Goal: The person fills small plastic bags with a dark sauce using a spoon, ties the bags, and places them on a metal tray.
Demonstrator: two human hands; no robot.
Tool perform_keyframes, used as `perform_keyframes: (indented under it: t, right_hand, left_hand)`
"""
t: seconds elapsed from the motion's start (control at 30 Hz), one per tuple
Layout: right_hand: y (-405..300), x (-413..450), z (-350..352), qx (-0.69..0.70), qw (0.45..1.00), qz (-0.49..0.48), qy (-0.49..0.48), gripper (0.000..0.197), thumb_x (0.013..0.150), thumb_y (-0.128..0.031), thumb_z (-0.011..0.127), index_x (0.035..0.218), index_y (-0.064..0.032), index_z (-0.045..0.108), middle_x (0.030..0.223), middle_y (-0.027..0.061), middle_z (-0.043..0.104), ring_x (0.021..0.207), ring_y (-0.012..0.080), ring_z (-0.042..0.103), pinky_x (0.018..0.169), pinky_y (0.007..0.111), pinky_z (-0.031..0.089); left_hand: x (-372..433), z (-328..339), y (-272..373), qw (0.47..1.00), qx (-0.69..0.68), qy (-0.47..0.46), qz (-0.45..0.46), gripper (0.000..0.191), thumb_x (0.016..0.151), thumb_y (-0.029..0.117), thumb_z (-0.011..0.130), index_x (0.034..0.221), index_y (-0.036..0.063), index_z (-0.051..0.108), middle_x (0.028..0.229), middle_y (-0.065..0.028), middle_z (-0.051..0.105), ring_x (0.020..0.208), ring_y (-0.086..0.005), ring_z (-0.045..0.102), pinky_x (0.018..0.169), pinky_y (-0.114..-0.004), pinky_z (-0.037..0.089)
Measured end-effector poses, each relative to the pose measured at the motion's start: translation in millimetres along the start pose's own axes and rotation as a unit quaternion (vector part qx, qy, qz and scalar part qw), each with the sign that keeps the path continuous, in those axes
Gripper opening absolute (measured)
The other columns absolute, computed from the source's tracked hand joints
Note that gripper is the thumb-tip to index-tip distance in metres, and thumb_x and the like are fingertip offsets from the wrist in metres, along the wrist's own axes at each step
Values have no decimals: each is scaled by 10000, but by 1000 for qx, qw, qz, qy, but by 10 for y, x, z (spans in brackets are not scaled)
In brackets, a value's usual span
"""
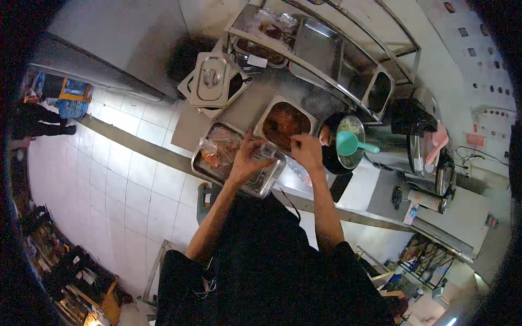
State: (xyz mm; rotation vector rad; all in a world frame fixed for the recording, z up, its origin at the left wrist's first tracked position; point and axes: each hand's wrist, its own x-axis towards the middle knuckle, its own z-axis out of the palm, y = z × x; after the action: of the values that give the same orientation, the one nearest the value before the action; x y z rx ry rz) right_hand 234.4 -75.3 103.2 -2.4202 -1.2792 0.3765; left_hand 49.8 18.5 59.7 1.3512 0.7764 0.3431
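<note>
My left hand (248, 159) is over the right part of a shallow steel tray (198, 165), its thumb and fingers spread around what looks like clear plastic. In that tray lie clear plastic bags with reddish food (211, 157). My right hand (306, 151) has its fingers bent together at the near edge of a deep steel pan (312, 118) of dark reddish-brown food (285, 122); whether it pinches anything is too small to tell. Right of it, a turquoise plastic ladle (347, 143) rests in a round bowl or pot (351, 122) with a black rim.
Steel pan lids (210, 81) are stacked at the back left of the counter. A steel shelf (326, 75) with trays and bagged food runs behind. Appliances and a pink plastic utensil (437, 142) stand at the right. Another person (45, 120) is at the far left.
</note>
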Motion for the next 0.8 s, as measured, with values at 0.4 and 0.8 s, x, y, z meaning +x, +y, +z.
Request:
perform_keyframes:
  t: [0.4,0.8]
  right_hand:
    - [383,-69,421,179,982,-45,-36,201,686,-188,694,846,-71,724,786,104,686,637,266,612,610,370,488]
    - [342,-407,-37,549,760,328,-119,218,737,-156,677,929,-59,714,685,22,630,464,72,433,403,221,281]
  left_hand:
    - [11,42,-40,999,48,-2,27,639,601,231,860,1147,22,602,1485,-266,191,1256,-277,451,955,-363,449]
    - [-161,-325,22,996,14,35,78,633,621,154,835,1182,40,564,1414,-198,387,1219,-246,488,1016,-352,393]
